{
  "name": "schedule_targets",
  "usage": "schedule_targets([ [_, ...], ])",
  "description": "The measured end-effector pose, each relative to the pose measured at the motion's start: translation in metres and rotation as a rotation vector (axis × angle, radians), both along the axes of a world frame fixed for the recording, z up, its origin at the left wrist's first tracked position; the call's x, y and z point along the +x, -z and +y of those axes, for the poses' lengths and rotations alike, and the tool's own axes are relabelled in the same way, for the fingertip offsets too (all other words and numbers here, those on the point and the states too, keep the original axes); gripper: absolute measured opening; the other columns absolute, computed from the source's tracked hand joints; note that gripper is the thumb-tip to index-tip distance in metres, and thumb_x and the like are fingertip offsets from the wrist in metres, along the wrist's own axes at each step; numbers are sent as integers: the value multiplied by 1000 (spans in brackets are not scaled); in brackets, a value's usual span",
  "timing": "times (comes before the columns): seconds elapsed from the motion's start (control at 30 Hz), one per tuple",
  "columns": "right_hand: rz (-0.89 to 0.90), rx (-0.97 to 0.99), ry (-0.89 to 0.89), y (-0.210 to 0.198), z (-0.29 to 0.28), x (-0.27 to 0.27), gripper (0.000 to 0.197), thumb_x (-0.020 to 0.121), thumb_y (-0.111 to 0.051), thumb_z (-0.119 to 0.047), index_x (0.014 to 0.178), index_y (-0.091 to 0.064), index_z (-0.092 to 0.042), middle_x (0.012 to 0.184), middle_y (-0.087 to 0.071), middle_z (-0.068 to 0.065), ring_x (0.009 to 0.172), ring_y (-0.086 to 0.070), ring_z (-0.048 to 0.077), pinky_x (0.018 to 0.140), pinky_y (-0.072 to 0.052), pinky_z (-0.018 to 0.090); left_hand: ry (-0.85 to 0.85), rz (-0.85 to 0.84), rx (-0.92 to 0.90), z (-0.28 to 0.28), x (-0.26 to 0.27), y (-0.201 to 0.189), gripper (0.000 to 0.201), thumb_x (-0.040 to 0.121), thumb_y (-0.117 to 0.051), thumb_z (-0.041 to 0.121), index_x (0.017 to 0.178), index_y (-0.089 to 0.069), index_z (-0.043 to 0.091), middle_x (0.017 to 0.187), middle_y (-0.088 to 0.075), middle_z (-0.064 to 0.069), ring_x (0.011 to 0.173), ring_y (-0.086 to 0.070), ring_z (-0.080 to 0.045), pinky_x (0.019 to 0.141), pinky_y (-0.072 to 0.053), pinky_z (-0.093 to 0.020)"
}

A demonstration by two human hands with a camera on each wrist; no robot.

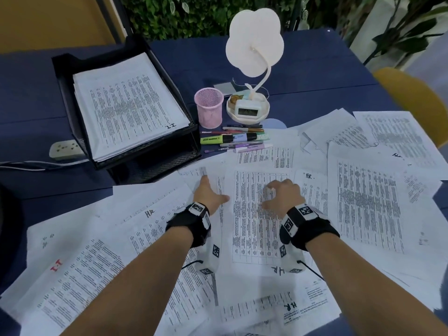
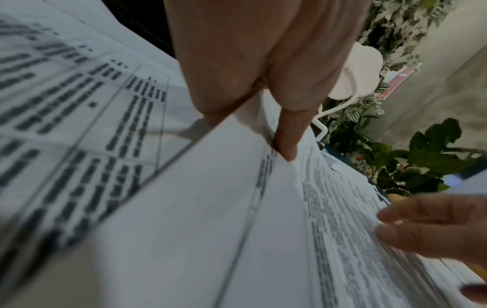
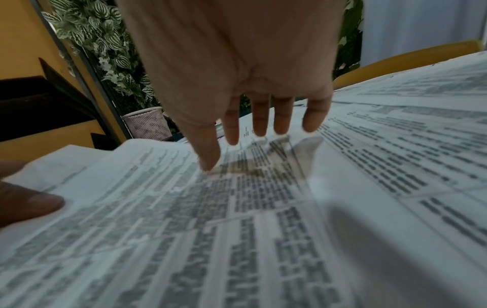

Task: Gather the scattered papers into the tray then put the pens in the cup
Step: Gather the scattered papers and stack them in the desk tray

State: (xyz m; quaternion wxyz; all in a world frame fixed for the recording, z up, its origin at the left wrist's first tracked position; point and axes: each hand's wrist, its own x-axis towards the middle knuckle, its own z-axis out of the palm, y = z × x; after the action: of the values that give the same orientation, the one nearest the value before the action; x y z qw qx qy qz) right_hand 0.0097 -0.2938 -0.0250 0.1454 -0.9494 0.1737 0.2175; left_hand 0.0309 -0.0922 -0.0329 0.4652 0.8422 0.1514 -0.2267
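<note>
Printed papers (image 1: 363, 190) lie scattered over the near half of the dark blue table. A black mesh tray (image 1: 60, 69) at the back left holds a stack of sheets (image 1: 126, 105). The pink mesh cup (image 1: 209, 107) stands empty beside it, with several pens and highlighters (image 1: 232, 139) lying in front. My left hand (image 1: 209, 191) lies flat with straight fingers along the left edge of a central table-printed sheet (image 1: 257, 221), its thumb (image 2: 286, 143) on that edge. My right hand (image 1: 269, 196) hovers over the same sheet with fingers (image 3: 259, 129) hanging down and the thumb (image 3: 208, 164) touching the paper.
A white flower-shaped lamp (image 1: 254, 42) rises from a white dish holding a small clock (image 1: 247, 110) right of the cup. A power strip (image 1: 65, 149) lies left of the tray. A yellow chair (image 1: 412, 100) stands at the table's right side, with plants behind.
</note>
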Motion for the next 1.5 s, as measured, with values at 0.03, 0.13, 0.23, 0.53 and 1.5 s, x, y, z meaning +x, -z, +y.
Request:
schedule_targets([
  [0.03,-23,-27,19,0,0,1,54,77,-69,-44,126,-51,-32,131,-44,5,123,-40,26,95,-45,47,-8,-15,5,0,1,1,94,79,-76,18,150,-14,9,149,-36,-12,134,-38,-28,106,-36,-33],
  [0.13,-102,-104,143,-1,-4,3,46,83,-60,-40,125,-47,-26,130,-42,7,120,-39,28,90,-40,44,-78,-64,-18,10,5,0,76,78,-75,9,141,-32,9,133,-53,-10,112,-54,-21,92,-44,-27],
  [0.23,-39,-92,253,0,-8,5,60,81,-60,-40,129,-36,-15,128,-39,12,117,-39,31,93,-43,47,-133,-92,-15,27,9,-6,63,78,-73,5,131,-39,10,117,-61,-10,93,-55,-18,79,-44,-26],
  [0.53,28,-116,267,-1,-19,4,60,88,-55,-31,133,-29,-2,134,-36,17,124,-37,35,94,-42,45,-149,24,-31,44,3,1,74,73,-81,24,131,-37,11,117,-55,0,101,-54,-19,87,-44,-29],
  [1.5,27,-59,288,-4,-27,-14,50,90,-53,-37,128,-42,-6,130,-44,16,121,-43,33,98,-42,41,-122,153,-192,36,2,4,116,57,-64,79,146,-27,15,149,-36,-4,130,-43,-26,108,-37,-45],
])
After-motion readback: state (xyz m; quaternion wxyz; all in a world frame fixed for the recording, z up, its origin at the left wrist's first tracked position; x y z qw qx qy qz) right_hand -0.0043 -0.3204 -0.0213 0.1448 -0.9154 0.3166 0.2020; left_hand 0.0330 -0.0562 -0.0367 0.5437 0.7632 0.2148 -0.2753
